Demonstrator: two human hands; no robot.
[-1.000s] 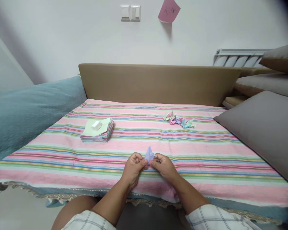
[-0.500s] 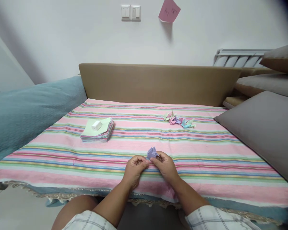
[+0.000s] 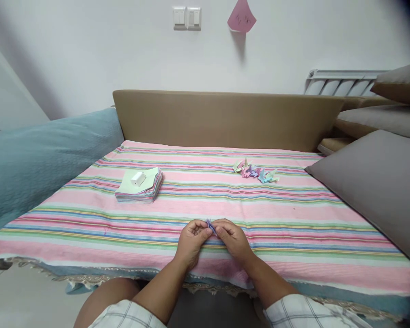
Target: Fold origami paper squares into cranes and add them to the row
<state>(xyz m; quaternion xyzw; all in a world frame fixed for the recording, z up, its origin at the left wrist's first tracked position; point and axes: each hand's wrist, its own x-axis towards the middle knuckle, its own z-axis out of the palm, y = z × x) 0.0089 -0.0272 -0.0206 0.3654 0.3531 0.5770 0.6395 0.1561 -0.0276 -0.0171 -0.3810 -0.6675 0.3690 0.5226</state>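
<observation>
A small piece of folded purple paper [image 3: 210,225] is pinched between my two hands, just above the striped cloth. My left hand [image 3: 191,241] grips its left side between thumb and curled fingers. From the right, my right hand [image 3: 233,239] closes thumb and fingers on it. The paper now shows nearly edge-on, with thin points sticking up, and much of it is hidden by my fingertips. Farther back on the right lies a row of several small folded paper cranes [image 3: 254,171] in green, pink, purple and blue.
A stack of coloured paper sheets [image 3: 138,196] sits at left with a white block [image 3: 138,178] on top. The striped cloth [image 3: 89,218] covers the seat. A blue bolster [image 3: 54,150] bounds the left, grey cushions [image 3: 379,177] the right, and a brown backrest [image 3: 225,119] the rear.
The purple paper has turned from showing a broad face to nearly edge-on and sits lower between my hands. My left fingers now pinch it together with my right.
</observation>
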